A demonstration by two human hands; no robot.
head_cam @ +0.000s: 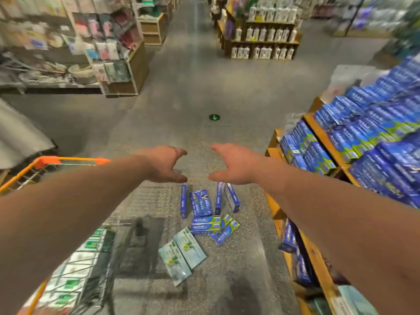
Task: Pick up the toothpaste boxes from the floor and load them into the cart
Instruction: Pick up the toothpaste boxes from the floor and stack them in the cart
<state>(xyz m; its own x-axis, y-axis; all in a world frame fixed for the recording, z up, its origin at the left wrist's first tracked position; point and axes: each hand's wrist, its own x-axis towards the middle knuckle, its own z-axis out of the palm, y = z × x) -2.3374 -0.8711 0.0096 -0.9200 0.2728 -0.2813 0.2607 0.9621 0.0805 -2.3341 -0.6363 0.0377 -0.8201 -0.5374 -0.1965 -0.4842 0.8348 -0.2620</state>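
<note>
Several blue toothpaste boxes (pixel 202 203) lie scattered on the grey floor in the middle of the aisle, some with green ends (pixel 205 225). Two pale green-and-white boxes (pixel 181 253) lie nearer to me. My left hand (pixel 164 163) and my right hand (pixel 234 163) reach out side by side above the pile, fingers spread and relaxed, holding nothing. The wire cart (pixel 68 269) with an orange handle (pixel 68 159) stands at my left, under my left forearm, and holds several white-and-green boxes.
A wooden shelf (pixel 316 253) stacked with blue boxes (pixel 375 133) runs along the right. Shelves of packaged goods (pixel 97 51) stand at the far left, bottle displays (pixel 263 42) far ahead. A green arrow sticker (pixel 214 117) marks the floor.
</note>
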